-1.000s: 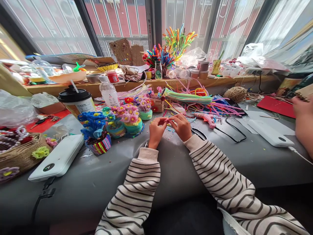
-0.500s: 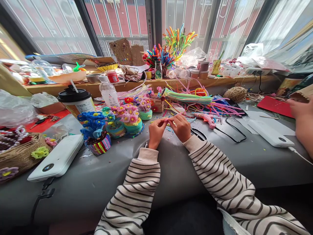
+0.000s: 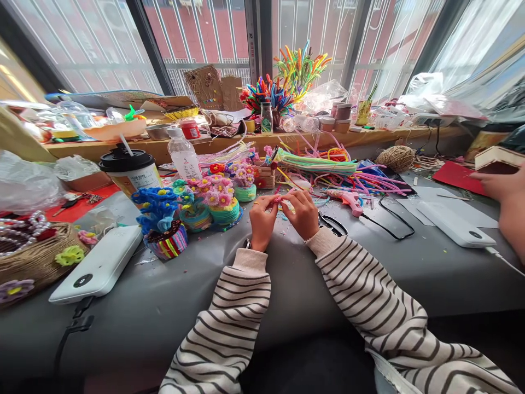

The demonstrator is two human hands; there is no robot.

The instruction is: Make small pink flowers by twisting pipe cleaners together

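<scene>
My left hand (image 3: 262, 221) and my right hand (image 3: 302, 213) meet in the middle, just above the grey table cover. Between their pinched fingertips is a small pink pipe cleaner piece (image 3: 278, 199), mostly covered by the fingers. Both hands are closed on it. To the left of my left hand stand pipe cleaner flower pots, one with pink flowers (image 3: 219, 191) and one with blue flowers (image 3: 158, 210). A pink glue gun (image 3: 348, 201) lies to the right of my right hand, and black-handled scissors (image 3: 334, 224) lie partly behind that wrist.
Bundled pipe cleaners (image 3: 315, 162) lie beyond my hands. A lidded cup (image 3: 133, 172) and a plastic bottle (image 3: 184, 156) stand at left. White power banks (image 3: 98, 265) lie on both sides. At far right, another person's hand (image 3: 512, 202) holds a small wooden house (image 3: 498, 158).
My fingers have shifted slightly around the pink piece, and more of it shows. At the right, the other person's hand has moved and the wooden house is more visible.
</scene>
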